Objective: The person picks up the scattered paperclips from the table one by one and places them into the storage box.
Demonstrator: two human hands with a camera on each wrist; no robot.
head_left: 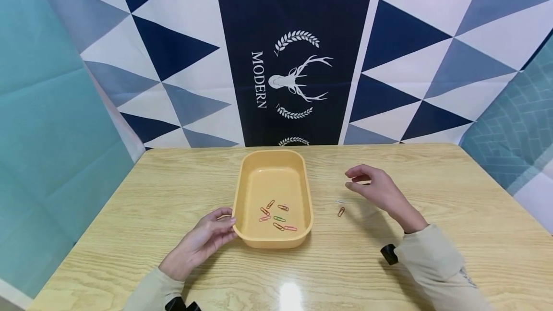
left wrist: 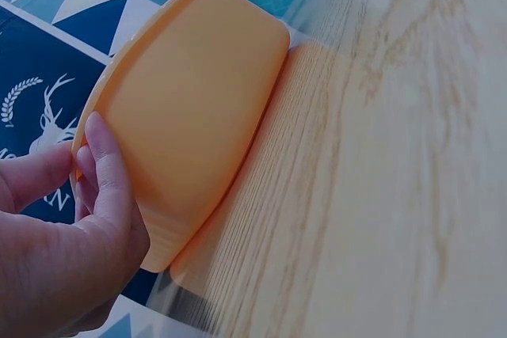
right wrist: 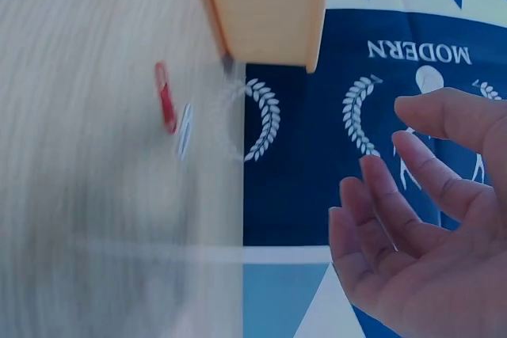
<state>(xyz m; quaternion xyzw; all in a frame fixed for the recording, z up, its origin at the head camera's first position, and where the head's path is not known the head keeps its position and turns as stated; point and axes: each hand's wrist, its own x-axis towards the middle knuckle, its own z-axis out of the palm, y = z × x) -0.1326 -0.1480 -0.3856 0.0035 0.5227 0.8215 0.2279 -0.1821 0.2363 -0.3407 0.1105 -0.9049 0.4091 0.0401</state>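
A yellow plastic tray [head_left: 276,243] stands on the table with several paper clips lying loose in its near half; one is a green paper clip [head_left: 279,219], the others red and pink. My left hand [head_left: 207,235] grips the tray's left rim near the front corner, thumb over the edge and fingers against the outer wall in the left wrist view. Above the table, right of the tray, my right hand [head_left: 378,188] has its fingers loosely bent and apart, holding nothing. Below it on the tabletop lie a red paper clip [right wrist: 165,99] and a white paper clip [right wrist: 185,131].
The wood-grain table [head_left: 173,181] runs back to a patterned cloth [head_left: 298,61] with triangles and a deer head. Teal cloth [head_left: 56,133] hangs at the left side.
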